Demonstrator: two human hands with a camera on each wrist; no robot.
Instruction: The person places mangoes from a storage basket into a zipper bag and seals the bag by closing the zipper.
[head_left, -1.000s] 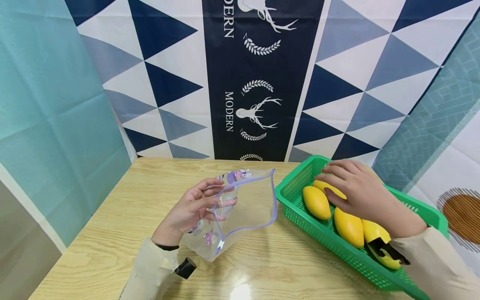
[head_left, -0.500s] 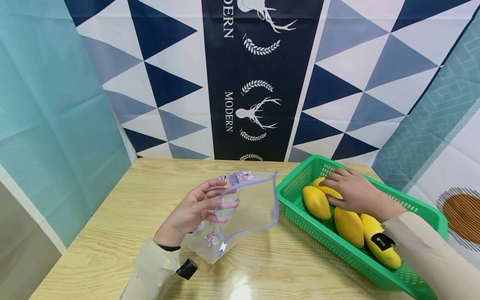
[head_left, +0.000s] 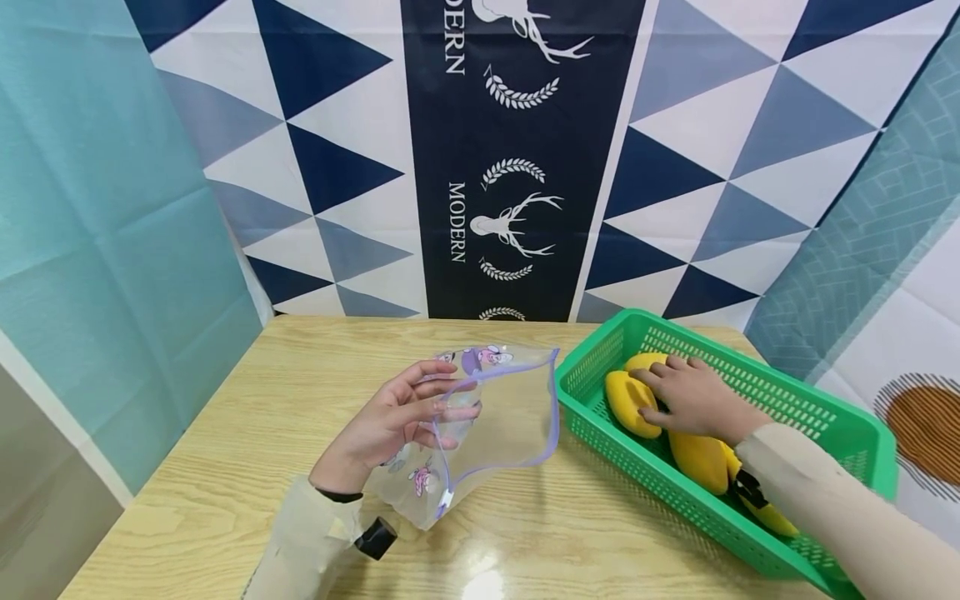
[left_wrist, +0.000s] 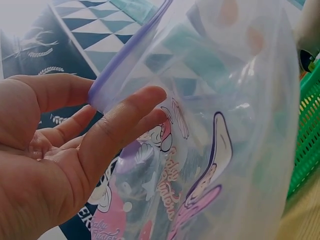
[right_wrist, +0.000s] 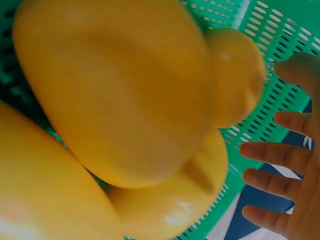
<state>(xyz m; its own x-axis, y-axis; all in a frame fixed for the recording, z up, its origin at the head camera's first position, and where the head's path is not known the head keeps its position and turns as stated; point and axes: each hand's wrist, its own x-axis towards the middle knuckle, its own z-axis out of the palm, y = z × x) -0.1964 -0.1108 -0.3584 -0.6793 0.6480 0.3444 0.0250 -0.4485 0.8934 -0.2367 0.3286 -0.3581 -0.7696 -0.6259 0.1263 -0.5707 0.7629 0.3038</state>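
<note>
A clear zip bag [head_left: 502, 421] with purple edging and pink cartoon prints is held up above the table, its mouth facing right. My left hand [head_left: 397, 412] holds it by the mouth; in the left wrist view the thumb and fingers lie on either side of the purple edge [left_wrist: 102, 90]. In the green basket lie several yellow mangoes, among them a left one [head_left: 630, 404], a middle one [head_left: 699, 462] and a back one [head_left: 643, 361]. My right hand [head_left: 693, 402] is low over them, fingers spread. The right wrist view shows a large mango [right_wrist: 120, 95] close up, beside extended fingers.
The green perforated basket [head_left: 873, 442] stands at the right of the wooden table [head_left: 315, 358], close to the bag's mouth. A patterned cloth [head_left: 510, 275] hangs behind the table, and a teal cloth [head_left: 127, 233] hangs at the left.
My right hand has come down and slightly left onto the mangoes in the basket, its fingers spreading. The left hand and the bag have shifted a little right and down.
</note>
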